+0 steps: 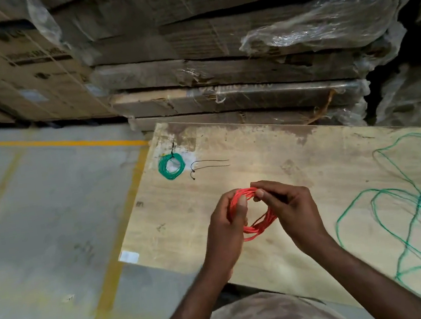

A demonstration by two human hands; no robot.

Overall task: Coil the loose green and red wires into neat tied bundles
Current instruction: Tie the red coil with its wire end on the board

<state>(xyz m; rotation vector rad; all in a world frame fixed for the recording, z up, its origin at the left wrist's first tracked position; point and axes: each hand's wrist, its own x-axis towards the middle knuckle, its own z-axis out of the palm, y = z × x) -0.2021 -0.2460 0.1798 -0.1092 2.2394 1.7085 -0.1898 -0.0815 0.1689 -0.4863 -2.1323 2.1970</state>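
Observation:
A coil of red wire [260, 224] hangs above the plywood board [287, 175], held between both hands. My left hand [227, 227] grips the coil's left side, thumb pressed over the strands. My right hand [289, 207] pinches the coil's top right part with thumb and fingers. A tied green wire bundle [171, 166] lies at the board's far left corner. Two black cable ties [208, 163] lie just right of it. Loose green wire [414, 211] sprawls in wide loops over the board's right side.
Stacked flat cardboard boxes with torn plastic wrap [230, 56] rise behind the board. Grey concrete floor with yellow lines [50, 222] lies to the left. A white label [129, 256] sits at the board's near left corner.

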